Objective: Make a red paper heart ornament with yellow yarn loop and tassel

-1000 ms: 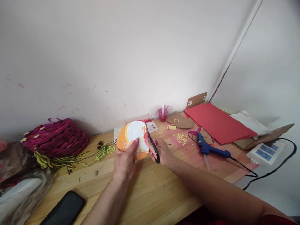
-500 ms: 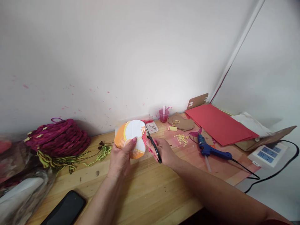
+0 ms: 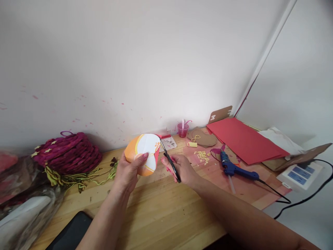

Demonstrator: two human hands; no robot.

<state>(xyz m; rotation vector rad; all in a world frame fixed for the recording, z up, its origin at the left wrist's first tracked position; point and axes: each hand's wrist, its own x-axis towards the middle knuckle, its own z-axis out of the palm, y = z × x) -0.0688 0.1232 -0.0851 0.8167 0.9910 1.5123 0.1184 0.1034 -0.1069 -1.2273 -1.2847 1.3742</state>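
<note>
My left hand (image 3: 131, 170) grips a rounded orange-and-white printed piece of card (image 3: 149, 147), thumb on its face. Something red shows behind the card's right edge. In my right hand (image 3: 179, 168) is a pair of scissors (image 3: 171, 161) with black handles. The blades point up and away, against the card's upper right edge; whether they are parted I cannot make out. Both hands are above the wooden table (image 3: 161, 211), and a white-and-red sheet (image 3: 169, 141) lies behind the scissors.
On the right are a blue glue gun (image 3: 238, 169), its cord, red sheets (image 3: 247, 139), yellow scraps (image 3: 202, 156), brown card shapes (image 3: 204, 137) and a cup of pink liquid (image 3: 183, 130). To the left sit a purple braided yarn bundle (image 3: 70, 152), plastic bags (image 3: 31, 215) and a phone (image 3: 70, 232).
My left hand and the card have shifted slightly left, and the card is turned a little. The scissors stay near its right edge. The view has moved slightly.
</note>
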